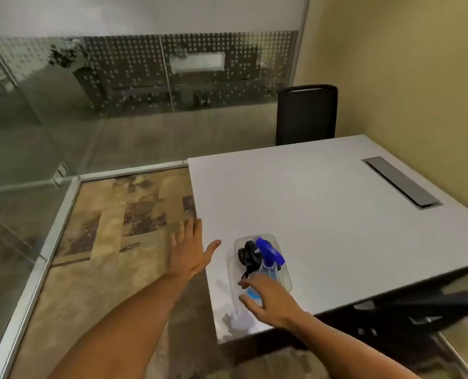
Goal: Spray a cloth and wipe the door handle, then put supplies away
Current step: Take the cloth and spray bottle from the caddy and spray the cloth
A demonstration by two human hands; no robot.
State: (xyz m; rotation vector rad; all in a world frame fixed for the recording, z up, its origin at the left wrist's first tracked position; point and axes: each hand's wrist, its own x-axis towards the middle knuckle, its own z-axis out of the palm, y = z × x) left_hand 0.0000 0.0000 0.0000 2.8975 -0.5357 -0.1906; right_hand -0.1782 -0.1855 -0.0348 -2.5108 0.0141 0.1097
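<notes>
Two bare hands reach forward over the near corner of the table [323,203], and neither is holding anything. Nearest, the right hand [268,299] hangs with fingers spread and loosely curled just above the near end of a clear plastic tray [231,272], palm down; it reads as either about to take something out or just letting go, and one frame cannot settle which. The left hand [190,248] is flat and open, fingers extended, out past the table's left edge over the patterned carpet [104,228], likely kept clear so the right can work.

That tray sits close to the table's near-left corner, within easy reach from the standing side. Lying in it is the spray bottle [268,258], on its side with its blue trigger head toward the far end, and beside it a dark bundled thing, probably the cloth [248,254], though it is too blurred to be sure. Keeping both together in one tray makes them easy to carry.

Farther along the table, near its right edge, a grey cable hatch [402,181] lies flush. Beyond the far edge stands a black chair [306,114], then a glass partition [145,77]. No door handle shows.
</notes>
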